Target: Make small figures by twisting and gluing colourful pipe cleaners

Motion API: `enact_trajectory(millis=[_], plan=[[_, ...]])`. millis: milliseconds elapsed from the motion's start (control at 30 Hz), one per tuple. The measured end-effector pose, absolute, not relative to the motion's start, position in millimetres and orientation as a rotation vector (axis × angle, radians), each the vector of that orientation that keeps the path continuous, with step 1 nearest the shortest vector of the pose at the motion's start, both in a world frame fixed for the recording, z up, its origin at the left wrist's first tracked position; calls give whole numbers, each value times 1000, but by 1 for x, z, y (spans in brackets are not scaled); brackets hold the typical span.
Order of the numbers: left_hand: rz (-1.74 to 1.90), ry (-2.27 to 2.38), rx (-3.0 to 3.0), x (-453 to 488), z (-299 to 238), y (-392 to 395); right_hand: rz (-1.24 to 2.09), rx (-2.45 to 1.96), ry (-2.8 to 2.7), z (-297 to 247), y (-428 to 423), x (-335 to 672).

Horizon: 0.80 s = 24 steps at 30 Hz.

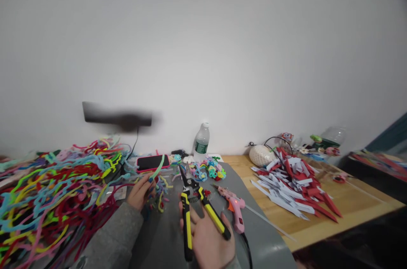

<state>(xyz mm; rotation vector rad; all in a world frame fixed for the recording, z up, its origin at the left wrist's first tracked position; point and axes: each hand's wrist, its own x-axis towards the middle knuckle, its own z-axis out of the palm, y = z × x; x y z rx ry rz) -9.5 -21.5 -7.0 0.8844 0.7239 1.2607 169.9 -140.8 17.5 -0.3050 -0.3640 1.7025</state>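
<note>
My left hand (140,191) pinches a light green pipe cleaner (159,167), which curves up from the fingertips in front of a phone in a pink case (153,163). My right hand (213,235) is turned palm up and holds wire-stripper pliers (187,224) with yellow and black handles. The handles stand spread across the palm and fingers, and the dark jaws point away from me. To the right of that hand a pink hot glue gun (237,209) lies on the grey mat, its nozzle pointing away.
A heap of colourful pipe cleaners (63,192) covers the left side. Behind my hands are small twisted pieces (214,168) and a water bottle (202,141). Red and white paper strips (295,188) and a white woven ball (261,155) lie on the wooden tabletop (356,201).
</note>
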Motion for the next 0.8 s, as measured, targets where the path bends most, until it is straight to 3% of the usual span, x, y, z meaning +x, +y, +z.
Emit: enact_trajectory(millis=[400,800], plan=[[1222,539,1105,-4,-6,-27,1851,-321,-364,8,-136,164],[872,447,948,0,-14,-30,1764,-572,-764,12,-145,155]])
